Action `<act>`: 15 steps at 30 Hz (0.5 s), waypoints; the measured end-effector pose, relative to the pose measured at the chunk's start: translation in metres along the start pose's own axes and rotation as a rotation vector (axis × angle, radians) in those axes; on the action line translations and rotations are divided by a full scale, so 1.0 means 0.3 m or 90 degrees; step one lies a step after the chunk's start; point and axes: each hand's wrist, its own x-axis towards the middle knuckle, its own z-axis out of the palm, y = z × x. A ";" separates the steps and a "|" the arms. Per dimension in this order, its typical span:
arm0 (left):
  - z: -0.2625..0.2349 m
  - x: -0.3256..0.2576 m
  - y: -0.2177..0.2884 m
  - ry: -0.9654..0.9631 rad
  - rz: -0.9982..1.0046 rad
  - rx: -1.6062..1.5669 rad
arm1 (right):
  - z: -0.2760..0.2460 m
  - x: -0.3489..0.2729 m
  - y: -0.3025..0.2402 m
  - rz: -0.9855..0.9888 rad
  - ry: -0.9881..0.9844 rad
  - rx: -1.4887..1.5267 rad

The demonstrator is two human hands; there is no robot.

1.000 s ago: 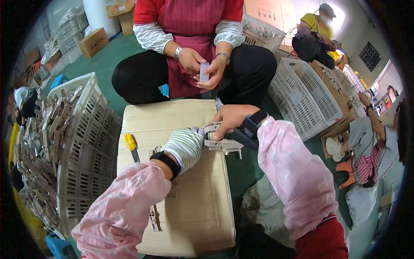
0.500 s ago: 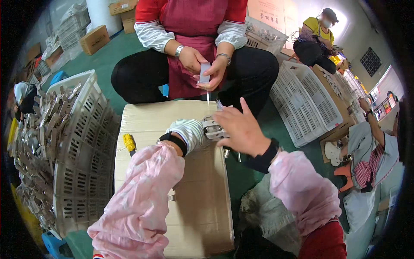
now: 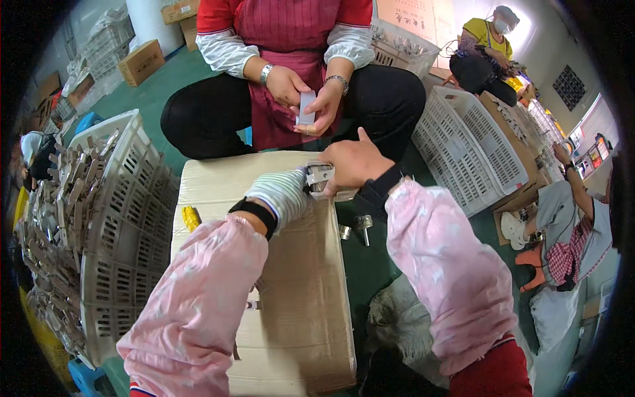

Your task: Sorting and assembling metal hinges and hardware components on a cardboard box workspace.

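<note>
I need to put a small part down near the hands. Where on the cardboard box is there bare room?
The box is bare along its near right part, below the left hand. A smaller patch lies at its far left corner, above the yellow tool. The far right edge is crowded: both hands, the right hand too, meet on a metal part.

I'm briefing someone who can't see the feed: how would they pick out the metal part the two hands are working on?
Find the big cardboard box lying flat in the middle, beside the white slotted crate. At its far right edge, the gloved left hand and bare right hand meet around a small silvery metal part. Unlike the loose metal bits on the green floor, it is gripped between both hands.
</note>
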 end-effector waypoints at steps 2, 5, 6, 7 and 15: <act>0.009 -0.036 0.006 0.116 0.046 0.141 | -0.034 0.027 -0.001 0.003 -0.042 0.022; 0.048 -0.024 0.017 0.130 -0.004 0.163 | -0.056 0.080 0.018 0.014 -0.117 0.063; 0.047 0.002 0.012 0.122 -0.001 0.113 | -0.066 0.104 0.036 0.022 -0.200 0.086; 0.059 0.049 -0.004 0.115 0.034 0.105 | -0.058 0.106 0.055 0.040 -0.183 0.062; 0.011 0.070 -0.066 0.075 0.052 0.092 | 0.047 0.014 -0.034 -0.102 0.132 -0.190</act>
